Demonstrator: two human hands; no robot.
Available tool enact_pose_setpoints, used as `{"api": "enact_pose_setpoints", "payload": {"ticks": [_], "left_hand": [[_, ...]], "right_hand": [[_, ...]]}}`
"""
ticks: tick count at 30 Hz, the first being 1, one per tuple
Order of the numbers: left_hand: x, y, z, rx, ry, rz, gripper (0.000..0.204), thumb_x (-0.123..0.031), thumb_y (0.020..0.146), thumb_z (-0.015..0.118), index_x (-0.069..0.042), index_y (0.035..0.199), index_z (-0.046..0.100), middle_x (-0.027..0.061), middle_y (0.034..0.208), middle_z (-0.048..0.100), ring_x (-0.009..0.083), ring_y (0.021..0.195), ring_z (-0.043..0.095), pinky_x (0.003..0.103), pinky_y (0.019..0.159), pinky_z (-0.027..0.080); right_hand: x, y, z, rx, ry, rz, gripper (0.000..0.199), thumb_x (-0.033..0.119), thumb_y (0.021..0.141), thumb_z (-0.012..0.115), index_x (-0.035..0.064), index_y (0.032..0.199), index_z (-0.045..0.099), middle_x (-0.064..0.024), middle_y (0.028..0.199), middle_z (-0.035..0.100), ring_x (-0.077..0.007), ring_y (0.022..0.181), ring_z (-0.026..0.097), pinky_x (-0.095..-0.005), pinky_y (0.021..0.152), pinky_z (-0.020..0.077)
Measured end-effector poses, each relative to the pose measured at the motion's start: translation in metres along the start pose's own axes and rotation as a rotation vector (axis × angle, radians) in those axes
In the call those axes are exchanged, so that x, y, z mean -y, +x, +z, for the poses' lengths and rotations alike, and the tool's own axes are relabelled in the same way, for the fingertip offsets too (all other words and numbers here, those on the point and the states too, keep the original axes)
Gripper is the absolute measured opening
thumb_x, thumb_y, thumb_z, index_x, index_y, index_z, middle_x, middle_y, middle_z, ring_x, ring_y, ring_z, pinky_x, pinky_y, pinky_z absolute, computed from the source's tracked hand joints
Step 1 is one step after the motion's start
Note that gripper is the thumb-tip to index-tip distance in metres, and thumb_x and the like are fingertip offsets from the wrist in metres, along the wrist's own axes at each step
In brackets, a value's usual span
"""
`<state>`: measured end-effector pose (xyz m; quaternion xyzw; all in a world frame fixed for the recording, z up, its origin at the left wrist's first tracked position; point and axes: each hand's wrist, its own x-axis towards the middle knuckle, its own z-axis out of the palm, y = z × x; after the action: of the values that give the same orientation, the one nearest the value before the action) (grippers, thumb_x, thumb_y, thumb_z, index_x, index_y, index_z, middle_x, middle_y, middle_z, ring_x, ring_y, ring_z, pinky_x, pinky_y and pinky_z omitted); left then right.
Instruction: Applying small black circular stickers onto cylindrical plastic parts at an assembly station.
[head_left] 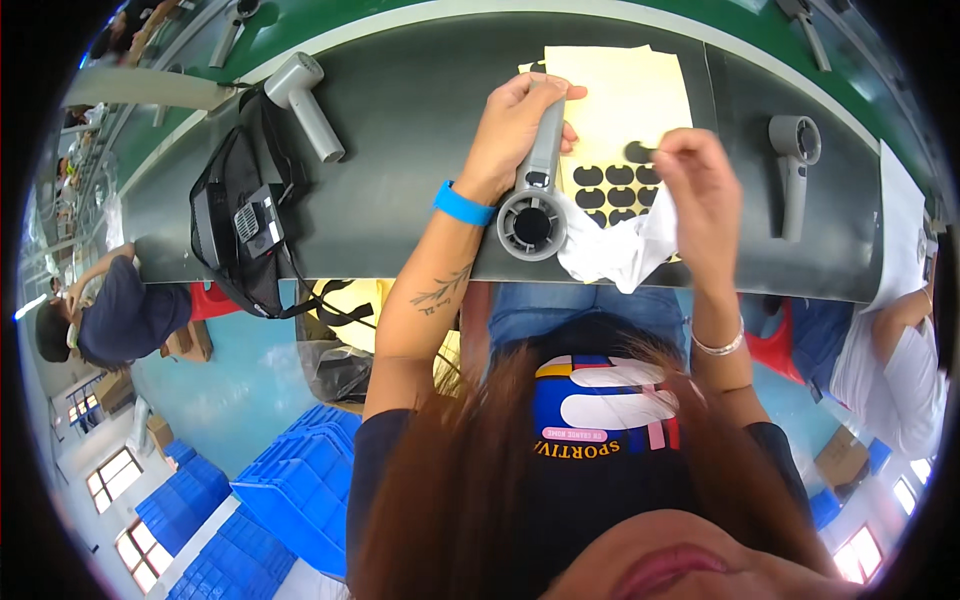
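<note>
Left hand [515,125] clenches the grey cylindrical handheld fan [537,190] over the dark surface [400,110]; right hand [690,185] fingers pinch a black oval sticker [640,152] and white cloth [615,250]. The sticker could crease or land crooked if the fan tilts.

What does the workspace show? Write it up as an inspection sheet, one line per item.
Surface: dark grey bench with a green edge behind it.
Job's things: grey handheld blower; yellow sheet carrying black oval stickers; white cloth.
Clutter: two more grey blowers, one at left, one at right; black bag.
Grips: left hand wrapped around the blower's handle; right hand pinching a black sticker above the sheet, the cloth beneath it.
Cables: nothing seen; the bag's strap hangs off the bench edge.
Surroundings: blue crates on the floor; other people seated on both sides.
</note>
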<state>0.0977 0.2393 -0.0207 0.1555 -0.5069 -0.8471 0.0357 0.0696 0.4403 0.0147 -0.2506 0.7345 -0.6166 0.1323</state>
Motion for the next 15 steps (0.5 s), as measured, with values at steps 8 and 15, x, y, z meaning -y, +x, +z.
{"api": "enact_pose_setpoints", "payload": {"ticks": [8,15], "left_hand": [[-0.063,-0.073,0.047,0.123,0.085,0.619,0.037,-0.023,0.088,0.064,0.004,0.108,0.051,0.0184,0.099,0.061,0.0231,0.073,0.065,0.032,0.069,0.054],[-0.034,-0.091,0.043,0.156,0.732,1.03,0.045,-0.016,0.064,0.08,0.002,0.103,0.067,0.0116,0.103,0.066,0.0263,0.1,0.059,0.035,0.086,0.047]], "right_hand": [[0.039,-0.034,-0.042,-0.124,0.1,-0.228,0.012,-0.007,0.086,0.056,-0.0003,0.096,0.053,-0.007,0.096,0.053,-0.0121,0.088,0.051,-0.0212,0.078,0.0387],[0.059,-0.053,-0.031,-0.127,0.288,-0.262,0.03,-0.008,0.081,0.063,-0.0026,0.107,0.049,-0.0095,0.09,0.056,-0.0129,0.08,0.055,-0.0239,0.073,0.0434]]}}
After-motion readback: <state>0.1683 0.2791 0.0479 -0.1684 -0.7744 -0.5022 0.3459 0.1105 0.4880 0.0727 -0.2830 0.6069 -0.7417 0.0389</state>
